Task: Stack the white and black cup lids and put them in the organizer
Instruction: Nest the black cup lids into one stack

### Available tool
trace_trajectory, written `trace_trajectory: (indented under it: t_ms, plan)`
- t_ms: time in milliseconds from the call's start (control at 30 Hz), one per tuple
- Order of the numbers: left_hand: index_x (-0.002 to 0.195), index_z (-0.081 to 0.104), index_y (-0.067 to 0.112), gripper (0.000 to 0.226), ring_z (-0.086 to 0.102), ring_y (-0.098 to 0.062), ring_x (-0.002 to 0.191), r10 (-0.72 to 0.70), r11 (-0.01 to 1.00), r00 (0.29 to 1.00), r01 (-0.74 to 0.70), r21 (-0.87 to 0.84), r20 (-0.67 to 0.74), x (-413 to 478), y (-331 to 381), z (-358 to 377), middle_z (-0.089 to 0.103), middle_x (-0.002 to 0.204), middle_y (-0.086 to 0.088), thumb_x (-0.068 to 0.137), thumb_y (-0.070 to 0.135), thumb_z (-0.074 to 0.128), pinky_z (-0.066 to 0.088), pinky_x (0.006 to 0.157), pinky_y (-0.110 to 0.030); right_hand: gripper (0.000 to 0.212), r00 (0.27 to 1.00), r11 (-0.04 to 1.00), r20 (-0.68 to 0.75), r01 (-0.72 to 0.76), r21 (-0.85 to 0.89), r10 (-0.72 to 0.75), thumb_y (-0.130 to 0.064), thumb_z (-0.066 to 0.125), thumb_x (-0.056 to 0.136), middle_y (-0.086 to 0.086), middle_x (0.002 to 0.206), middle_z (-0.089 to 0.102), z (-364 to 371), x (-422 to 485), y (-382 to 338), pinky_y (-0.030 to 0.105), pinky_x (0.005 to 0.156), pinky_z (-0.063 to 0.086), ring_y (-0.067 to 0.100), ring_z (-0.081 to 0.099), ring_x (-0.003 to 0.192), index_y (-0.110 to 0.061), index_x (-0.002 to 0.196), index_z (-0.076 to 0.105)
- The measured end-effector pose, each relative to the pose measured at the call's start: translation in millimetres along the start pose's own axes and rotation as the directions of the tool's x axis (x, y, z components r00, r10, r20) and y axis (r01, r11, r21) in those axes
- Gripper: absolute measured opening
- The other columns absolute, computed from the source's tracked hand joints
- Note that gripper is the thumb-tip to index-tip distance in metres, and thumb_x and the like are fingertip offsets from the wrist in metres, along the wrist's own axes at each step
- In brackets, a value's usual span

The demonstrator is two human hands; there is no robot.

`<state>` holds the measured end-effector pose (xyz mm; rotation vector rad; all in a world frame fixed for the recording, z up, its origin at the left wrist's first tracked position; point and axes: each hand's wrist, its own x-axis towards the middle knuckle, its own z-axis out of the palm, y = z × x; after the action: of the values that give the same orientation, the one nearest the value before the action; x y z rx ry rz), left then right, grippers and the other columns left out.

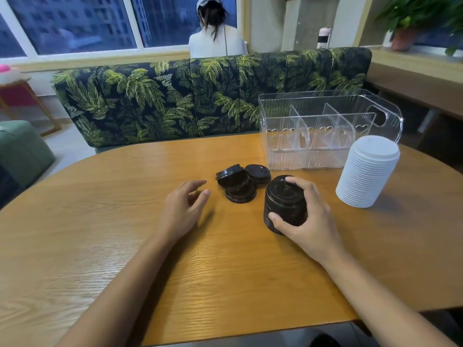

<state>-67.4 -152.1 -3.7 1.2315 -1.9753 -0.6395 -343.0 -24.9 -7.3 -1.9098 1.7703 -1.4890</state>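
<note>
A stack of black cup lids (283, 199) stands on the wooden table (100, 234), and my right hand (310, 221) grips it from the right side, thumb low and fingers over the top. A few loose black lids (238, 184) lie in a small heap just left of the stack. My left hand (185, 209) hovers left of that heap, fingers relaxed and holding nothing. A tall stack of white lids (365, 171) stands at the right. Behind it sits the clear plastic organizer (275, 151) with dividers; its compartments hold nothing.
A leaf-patterned bench back (175, 96) runs along the table's far edge. A person in white (218, 38) sits beyond it, facing away. The table's front edge is near my forearms.
</note>
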Motion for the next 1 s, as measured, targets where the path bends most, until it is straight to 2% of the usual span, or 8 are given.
trace_trajectory:
  t_ms: [167,333,433,533,600,700,867,1000]
  plan:
    - [0.142,0.063,0.018,0.046,0.063,-0.016,0.128,-0.100,0.984,0.993,0.090,-0.152,-0.058,33.3,19.8,25.8,0.068,0.139,-0.001,0.103,0.043,0.062,0.053,0.104,-0.031,0.075,1.000,1.000,-0.002,0.002,0.016,-0.002,-0.026,0.091,0.074,-0.014,0.126,0.054,-0.8,0.3,0.8,0.003,0.095,0.036,-0.005,0.053,0.117,-0.031,0.138,0.052]
    - [0.147,0.059,0.021,0.069,0.067,-0.019,0.122,-0.188,0.973,0.981,0.181,-0.145,-0.039,57.3,30.1,42.1,0.069,0.138,-0.007,0.095,0.067,0.061,0.051,0.097,-0.029,0.074,1.000,1.000,0.001,0.003,0.021,-0.003,-0.027,0.091,0.075,-0.013,0.128,0.055,-1.1,0.8,0.7,0.003,0.095,0.036,-0.006,0.052,0.118,-0.029,0.138,0.052]
    - [0.145,0.060,0.018,0.065,0.069,-0.017,0.113,-0.193,0.973,0.980,0.185,-0.135,-0.047,63.8,32.0,46.8,0.074,0.128,-0.006,0.094,0.057,0.069,0.054,0.097,-0.030,0.074,1.000,1.000,0.003,0.001,0.029,-0.001,-0.028,0.090,0.075,-0.014,0.128,0.054,-1.3,1.2,0.6,0.004,0.095,0.037,-0.005,0.052,0.118,-0.030,0.138,0.051]
    - [0.142,0.062,0.020,0.064,0.070,-0.018,0.112,-0.193,0.966,0.979,0.179,-0.186,-0.058,64.6,33.3,48.0,0.075,0.121,-0.002,0.090,0.053,0.075,0.057,0.102,-0.041,0.074,1.000,1.000,0.013,-0.006,0.029,0.005,-0.030,0.089,0.077,-0.014,0.128,0.054,-1.4,0.9,1.1,0.004,0.095,0.037,-0.004,0.053,0.119,-0.030,0.139,0.051]
    - [0.141,0.063,0.023,0.063,0.069,-0.016,0.114,-0.166,0.965,0.982,0.142,-0.218,-0.092,60.3,35.9,47.1,0.073,0.122,0.001,0.087,0.052,0.077,0.057,0.103,-0.043,0.072,1.000,0.999,0.015,-0.006,0.041,0.006,-0.036,0.087,0.079,-0.014,0.130,0.054,-1.1,1.1,0.3,0.005,0.097,0.037,-0.001,0.053,0.121,-0.030,0.140,0.050]
    - [0.141,0.063,0.024,0.057,0.065,-0.007,0.121,-0.037,0.969,0.991,0.004,-0.249,-0.127,46.5,47.1,48.0,0.070,0.128,0.008,0.089,0.034,0.082,0.055,0.107,-0.035,0.066,1.000,0.999,-0.007,0.009,0.041,-0.009,-0.048,0.076,0.082,-0.013,0.134,0.053,-0.7,1.8,-0.8,0.010,0.103,0.039,0.003,0.053,0.126,-0.029,0.141,0.052]
    - [0.136,0.065,0.025,0.053,0.065,-0.001,0.122,0.164,0.950,0.967,-0.208,-0.235,-0.194,21.4,68.1,52.5,0.071,0.126,0.017,0.085,0.033,0.079,0.050,0.111,-0.030,0.065,1.000,1.000,-0.026,0.018,0.018,-0.017,-0.044,0.078,0.085,-0.014,0.136,0.055,-1.9,1.8,-1.6,0.024,0.106,0.046,0.006,0.054,0.129,-0.028,0.144,0.052]
    - [0.136,0.065,0.023,0.052,0.065,-0.004,0.121,0.222,0.928,0.958,-0.265,-0.263,-0.182,7.5,83.7,53.4,0.071,0.126,0.015,0.086,0.031,0.079,0.053,0.103,-0.027,0.074,1.000,1.000,-0.021,0.003,0.019,-0.003,-0.037,0.082,0.085,-0.013,0.138,0.055,-1.8,2.1,-2.9,0.016,0.108,0.041,0.003,0.052,0.132,-0.028,0.150,0.047]
